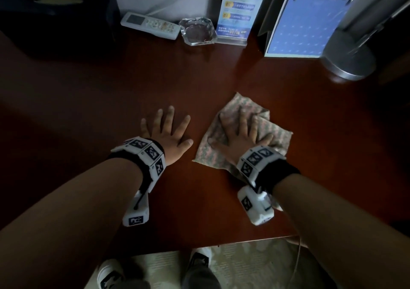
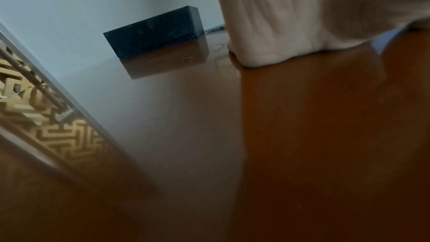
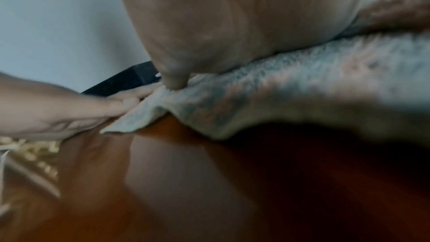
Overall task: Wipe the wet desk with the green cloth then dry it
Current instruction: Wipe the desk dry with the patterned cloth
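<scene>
A pale green patterned cloth (image 1: 275, 135) lies crumpled on the dark red-brown desk (image 1: 111, 102), right of centre. My right hand (image 1: 240, 131) presses flat on it with fingers spread. The right wrist view shows that palm (image 3: 232, 25) bearing down on the cloth (image 3: 302, 87). My left hand (image 1: 168, 129) rests flat on the bare wood just left of the cloth, fingers straight and spread. In the left wrist view the heel of that hand (image 2: 279, 25) touches the glossy desk (image 2: 302, 135). The left hand (image 3: 69, 106) also shows beside the cloth's corner in the right wrist view.
Along the back stand a black box (image 1: 55, 16), a white remote (image 1: 150, 25), a glass ashtray (image 1: 198, 31), a blue leaflet holder (image 1: 239, 9), a blue-fronted folder (image 1: 304, 22) and a silver lamp base (image 1: 348, 58). The desk's near edge (image 1: 221, 243) runs above carpet and my shoes (image 1: 199, 264).
</scene>
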Demonstrator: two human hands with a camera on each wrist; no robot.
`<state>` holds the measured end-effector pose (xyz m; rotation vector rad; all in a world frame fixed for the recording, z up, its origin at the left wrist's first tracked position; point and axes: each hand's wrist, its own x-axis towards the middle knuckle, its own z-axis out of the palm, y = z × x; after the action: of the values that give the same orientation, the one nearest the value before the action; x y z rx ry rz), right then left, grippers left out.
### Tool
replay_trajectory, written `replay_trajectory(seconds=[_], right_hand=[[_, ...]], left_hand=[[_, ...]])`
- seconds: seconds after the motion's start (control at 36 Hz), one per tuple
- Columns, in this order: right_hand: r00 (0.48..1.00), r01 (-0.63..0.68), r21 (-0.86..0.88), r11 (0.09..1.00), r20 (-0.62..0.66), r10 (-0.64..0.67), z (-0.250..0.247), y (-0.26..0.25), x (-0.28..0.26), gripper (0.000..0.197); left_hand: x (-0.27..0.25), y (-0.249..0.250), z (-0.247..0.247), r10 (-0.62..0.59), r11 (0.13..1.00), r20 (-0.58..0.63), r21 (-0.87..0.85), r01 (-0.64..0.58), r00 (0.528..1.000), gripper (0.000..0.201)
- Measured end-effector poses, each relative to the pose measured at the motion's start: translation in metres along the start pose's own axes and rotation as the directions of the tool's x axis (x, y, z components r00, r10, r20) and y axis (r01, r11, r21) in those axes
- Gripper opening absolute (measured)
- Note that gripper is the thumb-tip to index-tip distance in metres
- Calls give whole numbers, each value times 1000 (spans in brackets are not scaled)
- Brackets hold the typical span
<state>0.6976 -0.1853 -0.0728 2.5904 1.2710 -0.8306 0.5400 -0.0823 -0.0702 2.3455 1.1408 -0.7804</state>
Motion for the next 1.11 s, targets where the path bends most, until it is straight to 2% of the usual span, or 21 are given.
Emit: replay_trajectory(seconds=[0.14,0.25,0.36,0.58,0.69,0.83,0.97,1.11], right_hand=[[990,136,-80,988,51,-132,1,-16,0,82],[971,239,-174,955,56,-233,19,-14,-26,86],[938,345,-189,919,91,-333,39,0,-59,90],[895,441,-212,872,173,-411,57,34,-105,96],[898,423,-188,886,214,-383,53,57,-111,93],[942,296,-220,930,228,-246,42,85,-106,91],[974,170,-183,968,181,-137,35,96,-93,92],[983,125,-119,985,150,-106,31,88,-77,88]], left_hand=[[0,0,0,0,999,-12,-36,0,1000,58],[-2,1,-1,-2,999,-15,-49,1,1000,56],[-1,1,-1,-1,999,-5,-47,1,1000,57],[0,0,-2,-21,998,-9,-66,20,1000,57],[1,10,-14,-83,997,-108,3,83,991,52],[8,30,-32,-63,981,-235,164,104,970,51],[21,40,-34,-13,987,-198,157,45,980,58],[34,46,-26,-1,999,-136,38,7,991,61]])
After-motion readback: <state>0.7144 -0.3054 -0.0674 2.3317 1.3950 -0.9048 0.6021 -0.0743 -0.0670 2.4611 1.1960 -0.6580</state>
